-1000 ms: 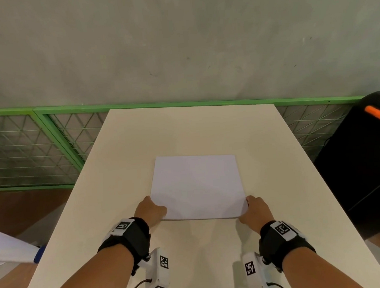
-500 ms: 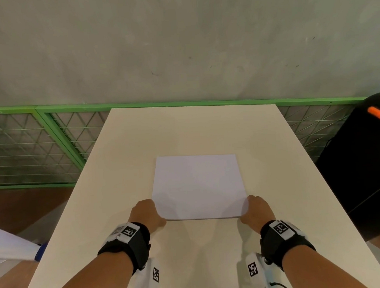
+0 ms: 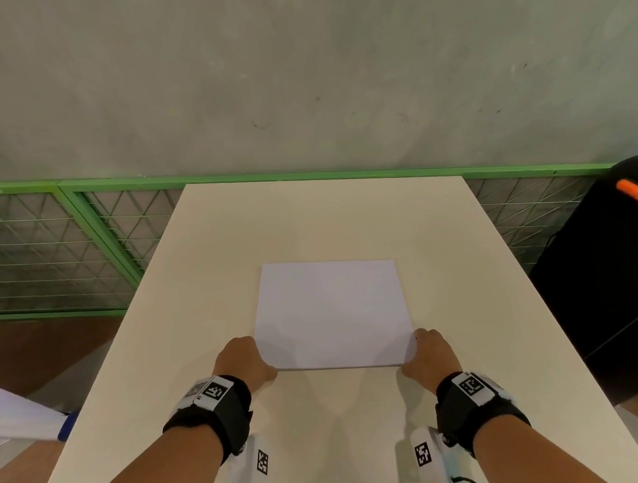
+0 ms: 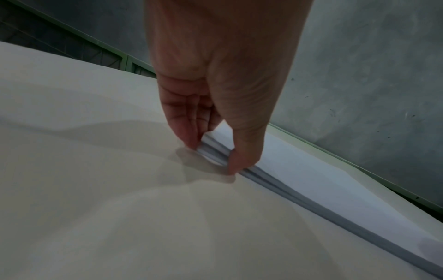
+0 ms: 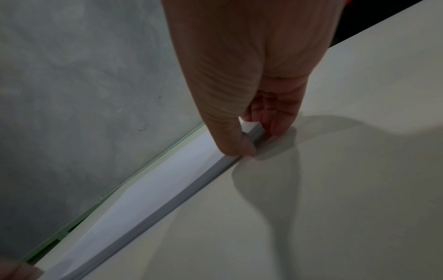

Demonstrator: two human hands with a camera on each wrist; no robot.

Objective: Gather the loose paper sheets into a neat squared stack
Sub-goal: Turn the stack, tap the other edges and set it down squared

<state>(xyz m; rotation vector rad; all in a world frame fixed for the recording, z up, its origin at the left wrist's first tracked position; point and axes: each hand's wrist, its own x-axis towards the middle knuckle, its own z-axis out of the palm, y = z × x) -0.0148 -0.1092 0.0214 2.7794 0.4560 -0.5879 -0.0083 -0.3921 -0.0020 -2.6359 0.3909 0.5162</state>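
A white paper stack [image 3: 333,315] lies flat on the cream table [image 3: 308,219], its edges lined up. My left hand [image 3: 244,361] grips the near-left corner. In the left wrist view the thumb presses the stack's [image 4: 323,180] near edge and the fingers curl against its left side, with the left hand [image 4: 210,154] wrapped round the corner. My right hand [image 3: 431,354] holds the near-right corner the same way. In the right wrist view the right hand [image 5: 258,140] has its thumb on the stack's [image 5: 155,189] near edge and its fingers at the right side.
A green mesh fence [image 3: 96,232] runs behind and left of the table, below a grey wall. A black case with an orange strip [image 3: 617,260] stands at the right. A white object with a blue tip [image 3: 22,420] pokes in at the lower left.
Both hands stay at the near corners of the stack. My left wrist has drawn back a little toward me. The stack has hardly shifted.
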